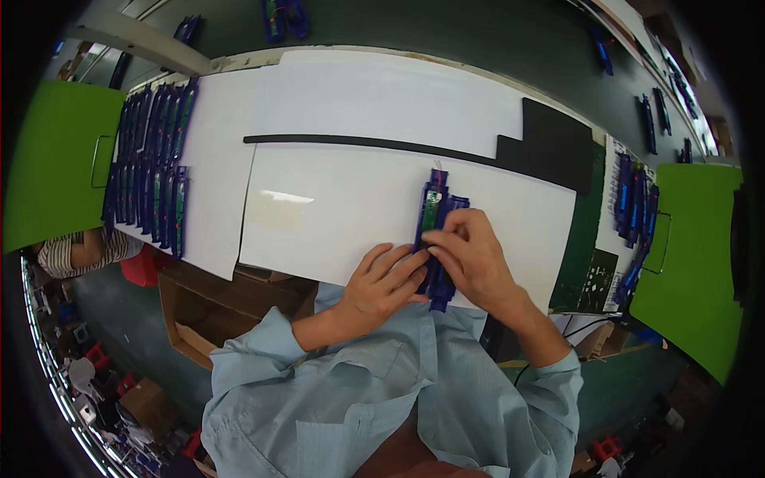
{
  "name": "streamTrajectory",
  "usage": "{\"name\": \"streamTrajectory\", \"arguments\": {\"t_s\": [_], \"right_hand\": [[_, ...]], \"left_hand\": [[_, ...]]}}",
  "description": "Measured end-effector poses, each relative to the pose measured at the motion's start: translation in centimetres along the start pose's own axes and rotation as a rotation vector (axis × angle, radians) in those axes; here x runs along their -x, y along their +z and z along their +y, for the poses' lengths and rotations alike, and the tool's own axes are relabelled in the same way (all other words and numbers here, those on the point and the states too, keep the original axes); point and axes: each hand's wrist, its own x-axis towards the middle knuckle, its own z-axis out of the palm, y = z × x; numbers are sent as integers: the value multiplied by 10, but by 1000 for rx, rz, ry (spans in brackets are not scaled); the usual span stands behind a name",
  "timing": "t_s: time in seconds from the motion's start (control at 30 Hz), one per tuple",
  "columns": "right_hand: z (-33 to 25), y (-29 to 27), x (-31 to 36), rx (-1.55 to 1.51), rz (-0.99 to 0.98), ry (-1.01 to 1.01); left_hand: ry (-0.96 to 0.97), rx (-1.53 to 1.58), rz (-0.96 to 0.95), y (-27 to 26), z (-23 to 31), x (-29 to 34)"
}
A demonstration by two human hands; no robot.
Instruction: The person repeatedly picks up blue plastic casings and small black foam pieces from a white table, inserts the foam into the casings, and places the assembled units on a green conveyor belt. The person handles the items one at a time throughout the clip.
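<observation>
A long blue plastic housing (420,222) lies on the white work surface in front of me, with a narrow green circuit board (431,209) inside it. Thin light wires stick out at its far end. Against its right side lies a second blue plastic part (457,205), partly hidden by my fingers. My left hand (384,280) rests on the near half of the housing, fingers stretched out and laid flat. Over the board, my right hand (474,259) pinches with thumb and forefinger; whatever is between those fingertips is too small to make out.
Rows of similar blue housings (151,163) with boards lie at the left. More blue parts (633,211) lie at the right. A black strip (366,144) and black plate (550,147) border the surface. Green panels (60,163) flank both sides. A cardboard box (231,307) stands below left.
</observation>
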Motion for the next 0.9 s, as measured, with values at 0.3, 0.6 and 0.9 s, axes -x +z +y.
{"name": "streamTrajectory", "arguments": {"t_s": [0.3, 0.6, 0.9], "right_hand": [[-23, -6, 54, 7, -200, 316], [92, -99, -114, -174, -125, 181], [262, -171, -240, 601, 542, 23]], "left_hand": [[49, 57, -86, -13, 2, -12], [96, -70, 97, -29, -79, -198], [98, -46, 200, 10, -128, -239]]}}
